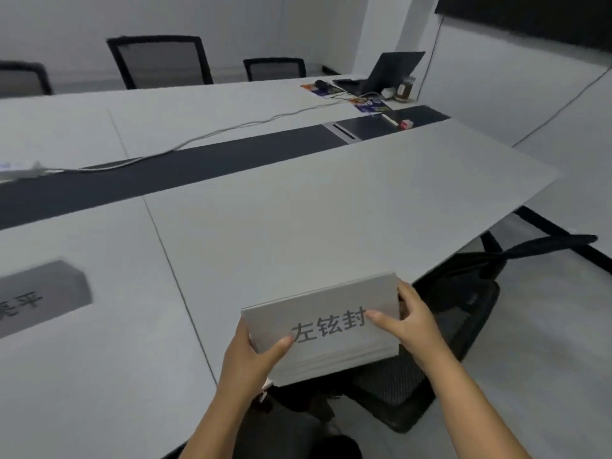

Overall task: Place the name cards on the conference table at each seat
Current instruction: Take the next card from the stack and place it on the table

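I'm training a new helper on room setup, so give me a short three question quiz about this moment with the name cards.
1. True or false: the stack of name cards lies flat on the conference table, untouched.
2. Multiple choice: where is the card already set out? A) on the table to the person's left; B) beside the laptop; C) on the black chair.
3. Fill the blank: the white cable runs across the table toward the ____.

Key
1. False. The left hand and right hand each have a grip on the stack at the table's near edge.
2. A
3. laptop
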The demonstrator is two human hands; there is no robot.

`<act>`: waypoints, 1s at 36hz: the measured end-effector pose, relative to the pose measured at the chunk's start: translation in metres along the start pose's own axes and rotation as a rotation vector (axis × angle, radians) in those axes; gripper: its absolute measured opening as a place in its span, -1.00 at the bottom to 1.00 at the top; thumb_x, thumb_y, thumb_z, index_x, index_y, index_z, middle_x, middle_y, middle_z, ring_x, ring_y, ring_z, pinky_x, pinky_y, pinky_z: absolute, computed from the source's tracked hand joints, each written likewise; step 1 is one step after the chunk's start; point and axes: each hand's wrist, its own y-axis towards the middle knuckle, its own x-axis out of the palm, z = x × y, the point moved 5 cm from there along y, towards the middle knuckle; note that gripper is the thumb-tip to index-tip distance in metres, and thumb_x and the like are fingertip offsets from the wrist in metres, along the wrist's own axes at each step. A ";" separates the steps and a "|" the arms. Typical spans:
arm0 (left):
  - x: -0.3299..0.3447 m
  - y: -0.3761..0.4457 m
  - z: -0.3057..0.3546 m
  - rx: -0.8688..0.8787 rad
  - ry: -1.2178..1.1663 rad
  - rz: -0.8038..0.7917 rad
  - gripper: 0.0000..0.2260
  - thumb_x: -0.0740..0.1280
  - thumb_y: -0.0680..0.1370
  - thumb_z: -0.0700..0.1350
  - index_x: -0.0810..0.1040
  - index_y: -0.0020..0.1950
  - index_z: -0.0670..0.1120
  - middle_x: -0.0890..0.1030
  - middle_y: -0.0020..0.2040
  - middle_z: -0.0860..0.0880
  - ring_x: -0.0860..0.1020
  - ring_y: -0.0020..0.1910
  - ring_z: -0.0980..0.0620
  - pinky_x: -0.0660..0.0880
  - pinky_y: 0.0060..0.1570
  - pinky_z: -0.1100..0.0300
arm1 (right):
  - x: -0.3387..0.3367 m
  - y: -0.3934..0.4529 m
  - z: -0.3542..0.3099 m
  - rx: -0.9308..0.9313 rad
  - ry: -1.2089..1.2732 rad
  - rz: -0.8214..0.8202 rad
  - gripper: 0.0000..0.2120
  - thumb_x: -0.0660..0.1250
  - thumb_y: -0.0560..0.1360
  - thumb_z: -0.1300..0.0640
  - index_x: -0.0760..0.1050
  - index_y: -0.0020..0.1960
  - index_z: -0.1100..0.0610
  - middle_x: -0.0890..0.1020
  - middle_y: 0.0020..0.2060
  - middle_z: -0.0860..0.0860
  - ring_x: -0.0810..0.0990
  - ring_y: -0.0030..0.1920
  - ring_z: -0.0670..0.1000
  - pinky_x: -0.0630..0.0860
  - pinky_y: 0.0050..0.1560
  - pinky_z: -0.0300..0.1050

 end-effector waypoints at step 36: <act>-0.048 0.094 0.111 0.272 0.171 0.801 -0.66 0.08 0.47 0.03 0.15 0.18 0.35 0.26 0.12 0.59 0.28 0.01 0.67 0.20 0.00 0.71 | 0.077 0.205 -0.080 -0.317 0.152 -0.269 -0.62 0.43 0.30 -0.11 0.42 0.04 -0.41 0.49 -0.13 -0.61 0.43 0.01 -0.50 0.32 -0.08 -0.67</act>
